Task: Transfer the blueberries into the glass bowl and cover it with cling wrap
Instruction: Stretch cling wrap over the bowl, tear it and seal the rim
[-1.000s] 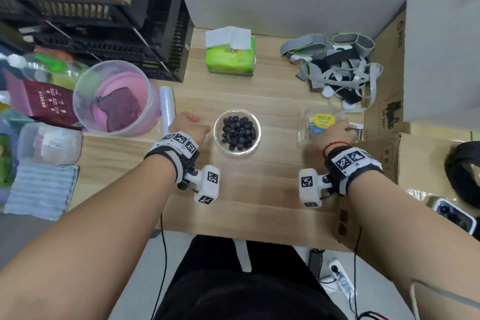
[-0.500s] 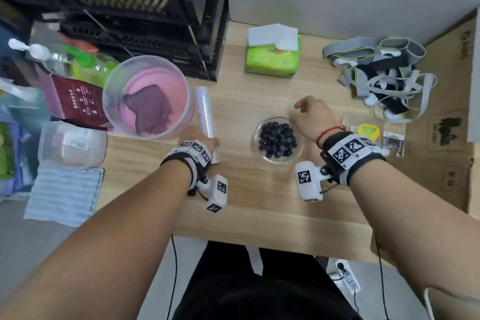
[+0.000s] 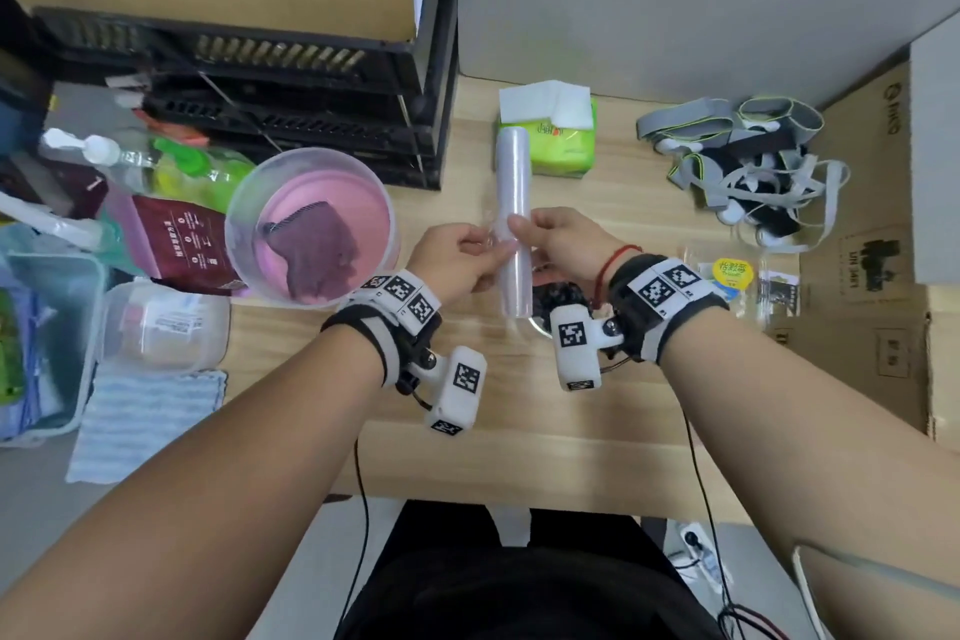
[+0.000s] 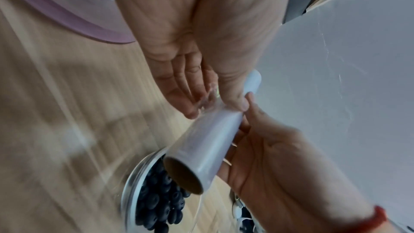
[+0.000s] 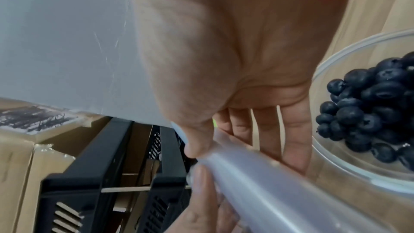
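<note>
Cling wrap roll [image 3: 513, 224] up in the air over the desk [image 3: 519, 405], long axis pointing away from me, near end above the glass bowl [image 5: 358, 174]. Bowl on the desk with the blueberries [image 5: 369, 105] piled inside, uncovered. From the head view it is mostly hidden under my right wrist camera.

My right hand [image 3: 563, 244] has the roll: thumb on top, fingers curled under it. My left hand [image 3: 457, 257] sits just left of the roll, thumb and fingers pinching a loose bit of film at its side; left wrist view shows the thumb tip pressed on the roll next to my right thumb. Both grips closed on the wrap, neither wide open.

Empty clear berry box [image 3: 727, 276] with yellow label to the right of the bowl. Round tub [image 3: 249, 244] with a pink lid and purple cloth inside, left of my hands. Green tissue pack [image 3: 566, 151] behind the roll. Tangle of grey straps [image 3: 743, 161] back right. Black crates [image 3: 260, 68] back left, cardboard box on top. Striped towel [image 3: 140, 421] at left edge.
</note>
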